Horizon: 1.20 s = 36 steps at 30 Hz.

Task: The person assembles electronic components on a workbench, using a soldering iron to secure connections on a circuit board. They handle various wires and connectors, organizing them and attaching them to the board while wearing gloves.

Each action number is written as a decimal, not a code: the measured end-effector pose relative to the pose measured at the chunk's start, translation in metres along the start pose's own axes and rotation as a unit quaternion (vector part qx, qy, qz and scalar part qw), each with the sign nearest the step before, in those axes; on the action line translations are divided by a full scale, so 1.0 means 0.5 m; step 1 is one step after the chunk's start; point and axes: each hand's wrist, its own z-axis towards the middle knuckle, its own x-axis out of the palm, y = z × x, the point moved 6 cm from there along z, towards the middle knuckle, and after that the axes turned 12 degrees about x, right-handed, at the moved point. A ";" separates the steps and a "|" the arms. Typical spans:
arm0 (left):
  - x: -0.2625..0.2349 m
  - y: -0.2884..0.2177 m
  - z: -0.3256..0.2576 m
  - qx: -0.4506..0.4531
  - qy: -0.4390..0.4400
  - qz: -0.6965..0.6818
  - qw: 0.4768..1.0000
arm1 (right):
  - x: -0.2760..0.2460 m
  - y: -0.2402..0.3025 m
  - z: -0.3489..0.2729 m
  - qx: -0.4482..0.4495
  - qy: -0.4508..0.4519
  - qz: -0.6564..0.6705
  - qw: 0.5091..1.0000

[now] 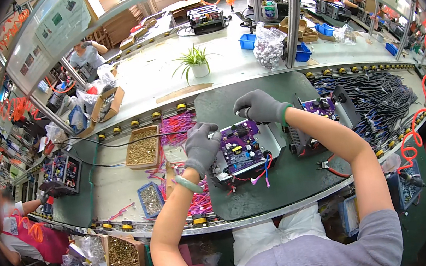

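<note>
My left hand [202, 147], in a grey glove, has its fingers curled at the left edge of an open metal-cased unit. A black cable [155, 136] runs in from the left to these fingers, which seem closed on it. My right hand [262, 107], also gloved, is raised over the far side of the unit. Its fingertips pinch something small and whitish, too small to name. Inside the unit sits a purple circuit board [240, 143] with several components. Red and blue wires [266, 171] hang from its near side onto the green mat [252, 199].
A second open unit [321, 113] stands right of the first, beside a heap of black cables [378, 103]. Pliers [324, 164] lie on the mat. Leftward are a box of brass parts [143, 149], a blue tray [150, 199] and pink wires [176, 129]. A co-worker sits far left.
</note>
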 end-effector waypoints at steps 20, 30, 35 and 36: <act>0.001 0.005 -0.004 0.026 -0.047 -0.068 0.996 | 0.024 0.038 0.036 0.089 0.148 -0.389 0.905; 0.005 -0.005 -0.003 0.003 -0.023 -0.094 0.995 | 0.039 0.040 0.032 0.109 0.142 -0.416 0.891; 0.009 0.012 -0.001 -0.021 -0.004 -0.098 0.995 | 0.053 0.038 0.027 0.082 0.131 -0.405 0.901; 0.006 0.006 0.003 -0.020 0.003 -0.080 0.997 | 0.046 0.026 0.018 0.086 0.123 -0.391 0.908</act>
